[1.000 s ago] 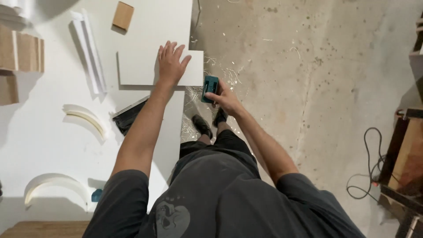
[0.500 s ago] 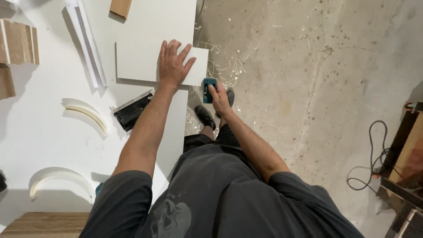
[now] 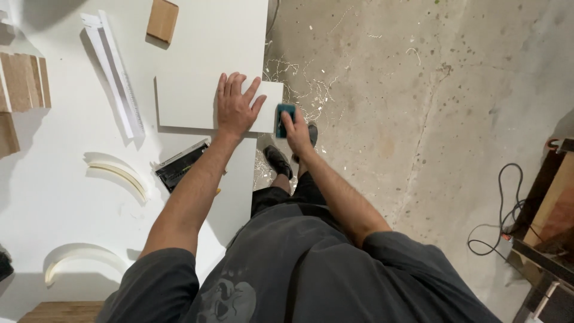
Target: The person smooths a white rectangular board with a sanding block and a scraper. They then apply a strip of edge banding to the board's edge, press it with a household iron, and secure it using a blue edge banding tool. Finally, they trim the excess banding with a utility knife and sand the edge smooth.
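White panel (image 3: 191, 101) overhangs the tabltop edge; we press our flat, open left hand (image 3: 235, 107) firmly on it while our right hand (image 3: 295, 133) grips the teal block (image 3: 283, 113) square against its edge.

Your left hand (image 3: 236, 107) lies flat on the white panel (image 3: 185, 104), which overhangs the white table (image 3: 209, 36) edge; your right hand (image 3: 297, 133) presses a teal block (image 3: 284, 113) against that overhang. Left of the panel, the long white strip (image 3: 116, 75) bars a sideways pass. Below it the dark tool (image 3: 181, 164) and the curved white pieces (image 3: 119, 173) crowd the surface. Toward the top, bare table runs to the small wooden block (image 3: 162, 20)
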